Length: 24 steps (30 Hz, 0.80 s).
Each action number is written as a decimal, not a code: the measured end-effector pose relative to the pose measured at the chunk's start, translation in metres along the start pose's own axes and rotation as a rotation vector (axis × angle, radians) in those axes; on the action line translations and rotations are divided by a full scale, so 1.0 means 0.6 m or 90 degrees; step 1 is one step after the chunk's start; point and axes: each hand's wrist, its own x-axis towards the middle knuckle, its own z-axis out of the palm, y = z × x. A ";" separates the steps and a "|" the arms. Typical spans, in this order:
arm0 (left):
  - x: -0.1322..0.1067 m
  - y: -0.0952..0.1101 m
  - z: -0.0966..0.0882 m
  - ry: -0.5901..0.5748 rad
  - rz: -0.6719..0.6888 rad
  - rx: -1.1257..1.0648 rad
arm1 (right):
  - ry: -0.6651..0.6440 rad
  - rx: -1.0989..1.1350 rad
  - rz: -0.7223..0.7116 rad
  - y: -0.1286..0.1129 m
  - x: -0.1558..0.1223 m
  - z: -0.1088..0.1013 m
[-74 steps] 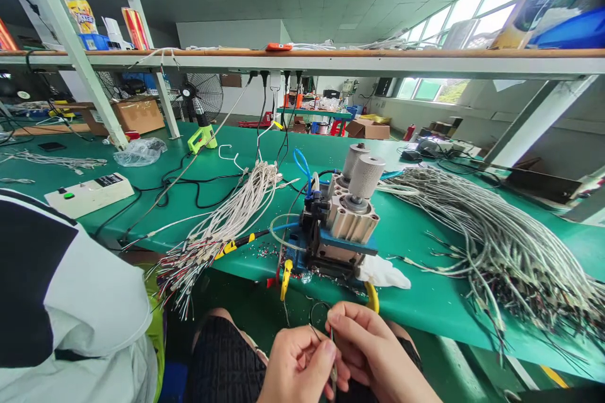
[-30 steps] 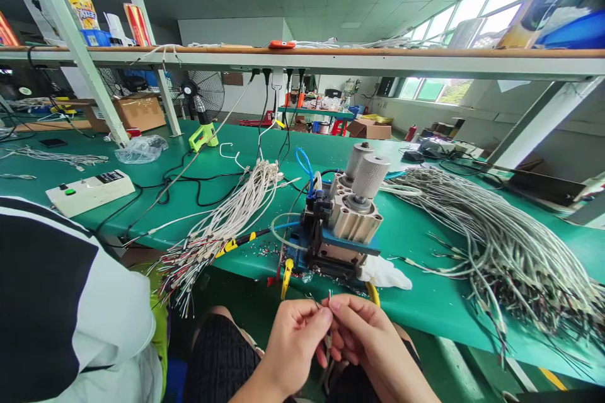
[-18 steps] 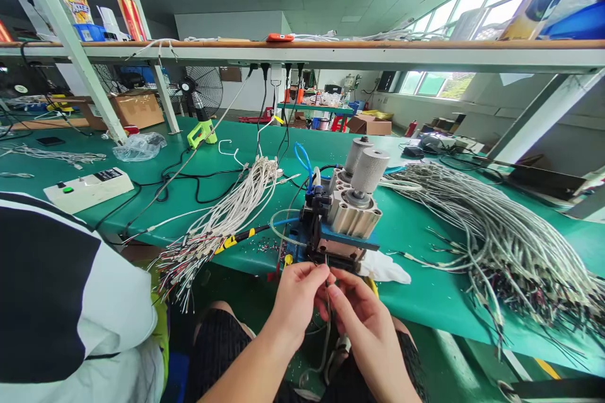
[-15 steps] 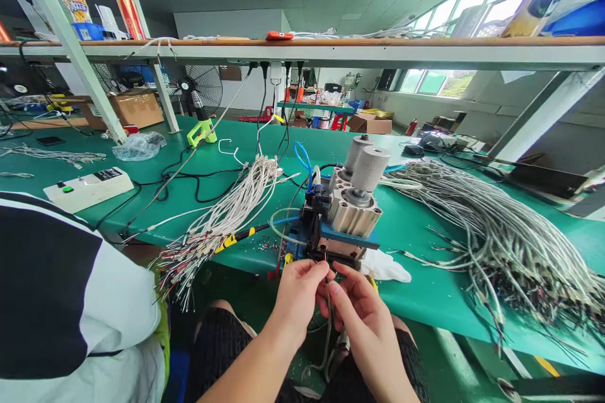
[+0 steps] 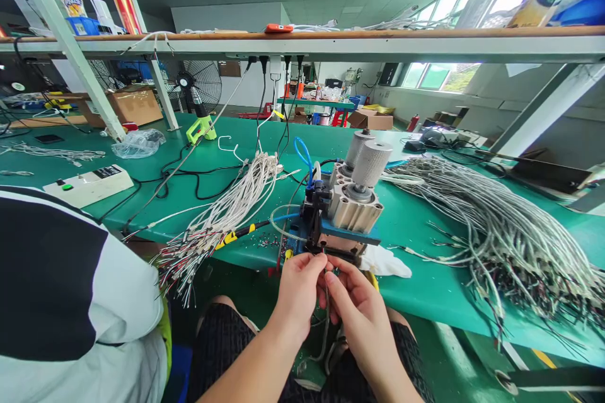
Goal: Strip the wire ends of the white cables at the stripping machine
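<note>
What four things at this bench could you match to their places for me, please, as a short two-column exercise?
Things:
1. Left hand
2. White cloth
3. Large cable bundle
4. Orange object

Places:
A. On the overhead shelf
B. Spread across the right of the green bench
C. Holding thin wires in front of the pneumatic wire stripper
D. Lying against the stripper's base

Pairs: 1-C, 2-D, 3-B, 4-A.

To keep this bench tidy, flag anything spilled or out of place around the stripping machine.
Small bits of cut wire and insulation lie scattered on the green workbench left of the pneumatic wire-stripping machine, loose rather than collected. A crumpled white cloth or tissue also sits beside the machine, near the bench edge.
</note>
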 end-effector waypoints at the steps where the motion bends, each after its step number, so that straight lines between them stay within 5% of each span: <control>1: 0.001 0.000 0.000 0.002 -0.001 0.000 | -0.002 -0.001 0.002 0.000 0.001 0.000; 24: -0.002 0.002 0.004 0.023 0.008 -0.003 | 0.033 0.058 0.012 -0.010 -0.004 0.014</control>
